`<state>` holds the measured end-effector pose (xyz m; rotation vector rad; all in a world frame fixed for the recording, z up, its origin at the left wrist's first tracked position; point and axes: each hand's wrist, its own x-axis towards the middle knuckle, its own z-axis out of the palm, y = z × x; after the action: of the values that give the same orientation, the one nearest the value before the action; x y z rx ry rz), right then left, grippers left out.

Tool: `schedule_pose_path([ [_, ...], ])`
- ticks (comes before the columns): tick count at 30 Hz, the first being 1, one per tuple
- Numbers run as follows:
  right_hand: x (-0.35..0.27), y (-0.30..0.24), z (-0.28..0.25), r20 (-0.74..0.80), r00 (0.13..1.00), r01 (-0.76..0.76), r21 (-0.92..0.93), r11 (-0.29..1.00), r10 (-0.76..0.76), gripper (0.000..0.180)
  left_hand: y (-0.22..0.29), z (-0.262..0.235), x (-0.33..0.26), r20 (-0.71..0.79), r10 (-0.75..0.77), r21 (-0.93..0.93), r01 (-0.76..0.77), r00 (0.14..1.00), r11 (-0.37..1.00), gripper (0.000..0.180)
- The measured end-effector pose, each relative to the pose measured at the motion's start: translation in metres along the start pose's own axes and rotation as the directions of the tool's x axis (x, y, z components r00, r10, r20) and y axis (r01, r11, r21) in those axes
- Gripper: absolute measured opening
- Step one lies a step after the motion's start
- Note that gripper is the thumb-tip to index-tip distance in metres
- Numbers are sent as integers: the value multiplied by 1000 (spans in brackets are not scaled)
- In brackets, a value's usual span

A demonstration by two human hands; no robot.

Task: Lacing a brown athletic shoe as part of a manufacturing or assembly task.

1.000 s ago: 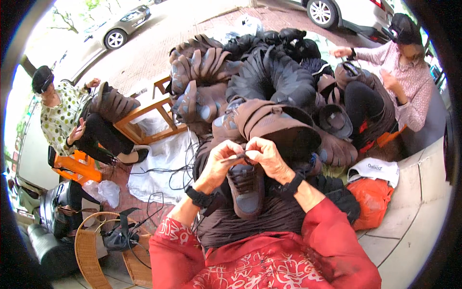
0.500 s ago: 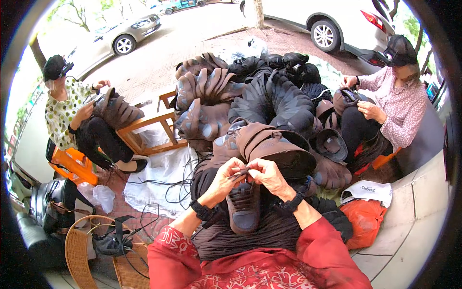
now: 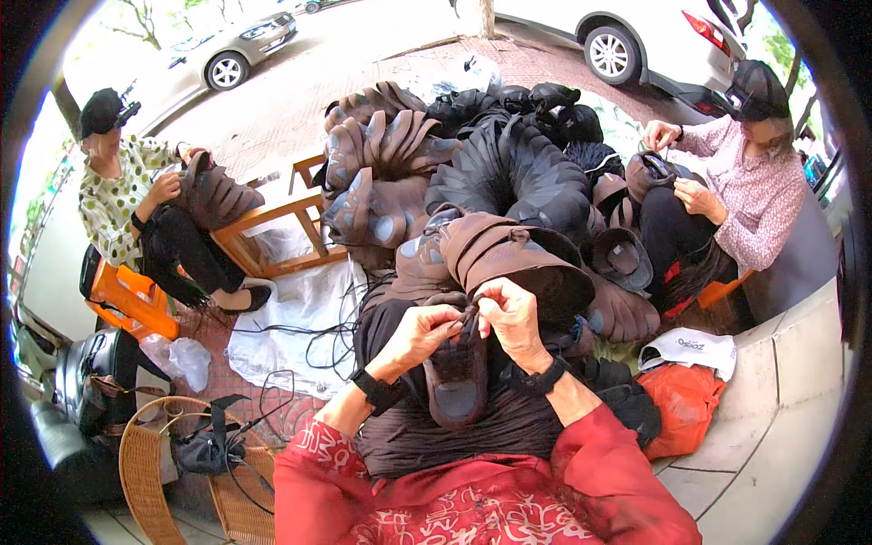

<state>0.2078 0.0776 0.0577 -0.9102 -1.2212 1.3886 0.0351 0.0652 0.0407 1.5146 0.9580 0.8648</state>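
A brown shoe upper (image 3: pixel 457 377) with a grey-blue toe hangs over my lap, toe toward me. At its top, my left hand (image 3: pixel 431 332) pinches a dark shoelace from the left. My right hand (image 3: pixel 510 318) is closed on the lace from the other side, fingertips slightly higher. The thin lace is partly hidden by my fingers. Below the toe, a bundle of dark brown laces (image 3: pixel 427 445) lies across my lap. Just beyond my hands rests a stack of nested brown uppers (image 3: pixel 509 259).
Black uppers (image 3: pixel 518 182) are heaped beyond, beside a wooden stool frame (image 3: pixel 272 250). Co-workers sit at left (image 3: pixel 118 191) and right (image 3: pixel 754 191), handling uppers. A wicker chair (image 3: pixel 145 472) stands near left; an orange-red bag (image 3: pixel 683 409) lies at right.
My hands have shifted from meeting above the upper to slightly apart at its top, the right one higher. The upper has tilted. The left co-worker's raised hand has come down to their upper.
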Motion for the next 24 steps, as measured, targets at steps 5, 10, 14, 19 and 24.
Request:
schedule_pose_path([
  [5, -3, 1, -2, -22, 1000, 13, 5, 1000, -13, 6, 5, 5, 0, -66, 44, 205, -30, 997, 978, 11],
  [10, -14, 6, -52, -54, 995, -99, -322, 942, 86, 25, -13, -38, -8, -304, 160, 68, -146, 939, 987, 34],
  [14, -18, -33, -20, 138, 946, 288, -773, 565, -294, 33, -43, -82, -17, -526, -16, -169, -87, 851, 982, 42],
  [19, 15, 5, 46, 407, 909, 353, -866, 354, 88, 29, -30, -85, 18, -520, 128, 442, 138, 844, 886, 57],
  [24, 15, 46, 67, 402, 915, 388, -901, 194, 39, 30, 29, -40, 67, -115, 302, 856, -60, 946, 514, 94],
])
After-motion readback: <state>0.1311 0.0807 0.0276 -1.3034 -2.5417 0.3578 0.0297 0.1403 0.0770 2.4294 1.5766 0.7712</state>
